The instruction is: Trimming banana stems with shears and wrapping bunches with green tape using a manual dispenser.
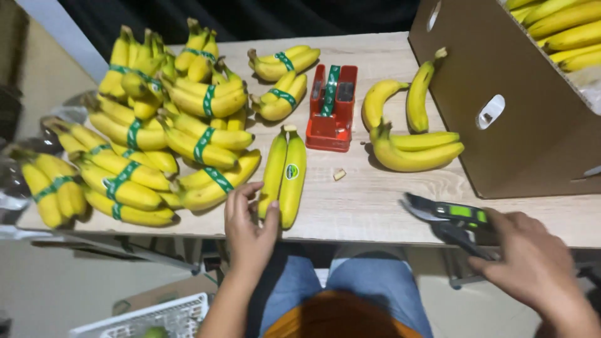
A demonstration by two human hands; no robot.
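Mostly done, judging by the taped bunches [156, 125] heaped far left on the table [369, 206]; loose bananas [410, 131] beside the cardboard box [501, 106] not yet banded. Left hand [247, 228] at the near edge, fingers curled against an untaped banana pair [285, 175]. Right hand [532, 263] low right, clamped around green-handled shears [454, 222], blades pointing left.

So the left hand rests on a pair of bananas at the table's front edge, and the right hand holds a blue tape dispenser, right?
Not quite. The right hand holds black shears with a green patch, not a tape dispenser. The head view shows it. The left hand does rest on the pair of bananas at the table's front edge.
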